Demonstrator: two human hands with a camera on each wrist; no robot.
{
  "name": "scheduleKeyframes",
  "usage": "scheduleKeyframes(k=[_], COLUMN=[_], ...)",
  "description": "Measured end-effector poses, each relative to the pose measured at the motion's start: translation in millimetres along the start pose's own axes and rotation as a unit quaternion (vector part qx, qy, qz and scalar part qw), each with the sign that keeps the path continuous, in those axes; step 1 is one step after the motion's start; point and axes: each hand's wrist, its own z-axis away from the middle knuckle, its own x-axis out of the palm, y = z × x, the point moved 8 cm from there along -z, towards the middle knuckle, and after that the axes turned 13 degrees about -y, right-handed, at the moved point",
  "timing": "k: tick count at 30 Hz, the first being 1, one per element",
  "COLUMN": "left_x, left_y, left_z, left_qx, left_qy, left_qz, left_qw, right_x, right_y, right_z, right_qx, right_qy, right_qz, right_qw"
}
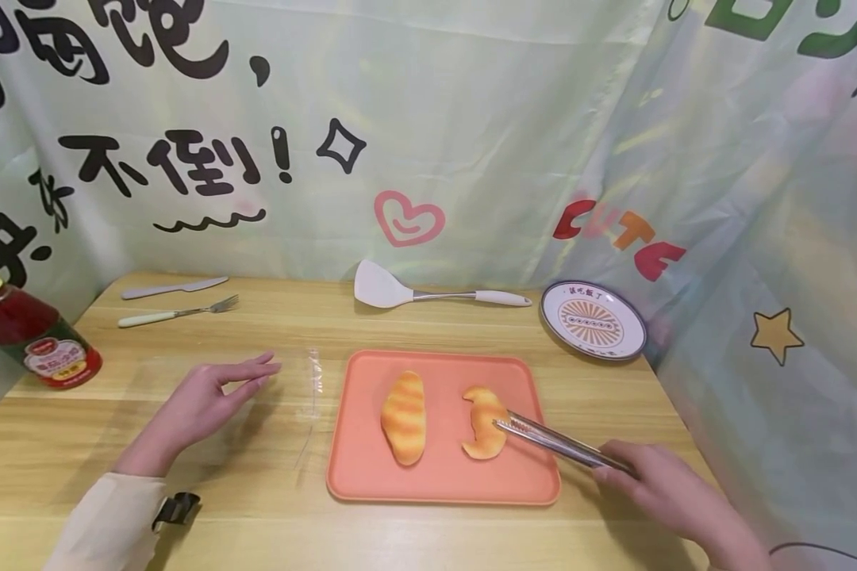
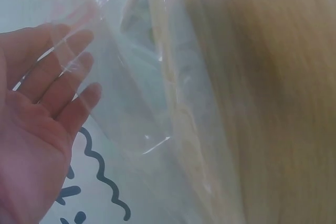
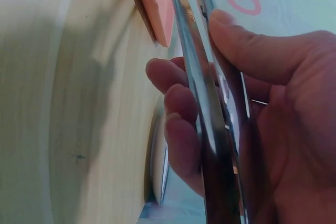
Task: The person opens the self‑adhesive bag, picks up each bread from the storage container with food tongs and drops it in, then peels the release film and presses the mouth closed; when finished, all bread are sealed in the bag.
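Observation:
My right hand grips metal tongs, fingers and thumb curled round both arms, as the right wrist view also shows. The tongs' tips are at the right edge of a small curved croissant; whether they pinch it I cannot tell. Left of it, a longer striped bread roll lies on the same pink tray. Over the table left of the tray, my left hand has relaxed, fairly straight fingers. A clear plastic bag appears beside these fingers in the left wrist view.
Behind the tray lies a white spatula. A patterned plate leans at the back right. At the back left are a knife and a fork. A red sauce bottle stands far left. Printed cloth hangs behind the wooden table.

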Motion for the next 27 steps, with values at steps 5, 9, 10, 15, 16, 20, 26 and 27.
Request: scheduleKeyframes(k=[5,9,10,15,16,20,26,27], left_x=[0.8,0.5,0.4,-0.3,-0.3,0.0,0.7,0.6], left_y=[-0.9,-1.5,-1.6,-2.0,-1.9,-2.2,-1.2,-0.4], left_z=[-0.6,-0.8,-0.8,0.0,-0.1,-0.6,-1.3,-1.4], left_qx=[-0.003,0.0,0.001,0.004,0.004,0.0,-0.012,-0.012], left_qy=[-0.006,-0.002,-0.001,0.003,0.003,-0.001,-0.006,-0.006], left_qz=[0.006,0.0,-0.001,-0.006,-0.008,-0.009,-0.014,-0.016], left_qw=[1.0,1.0,1.0,1.0,1.0,1.0,0.9998,0.9998], right_x=[-3.5,-9.0,-10.5,-16.7,-18.0,-24.3,-29.1,-29.0], right_y=[1.6,-0.8,-2.2,-10.9,-12.6,-23.9,-43.1,-45.0], right_z=[1.5,1.7,1.3,-2.6,-3.6,-6.8,-15.9,-18.3], right_qx=[0.008,0.001,-0.004,-0.026,-0.028,-0.055,-0.092,-0.094], right_qy=[0.024,0.05,0.057,0.072,0.073,0.091,0.096,0.093], right_qz=[0.008,0.017,0.021,0.025,0.023,0.015,-0.002,-0.004], right_qw=[0.9997,0.9986,0.9982,0.9968,0.9967,0.9942,0.9911,0.9912])
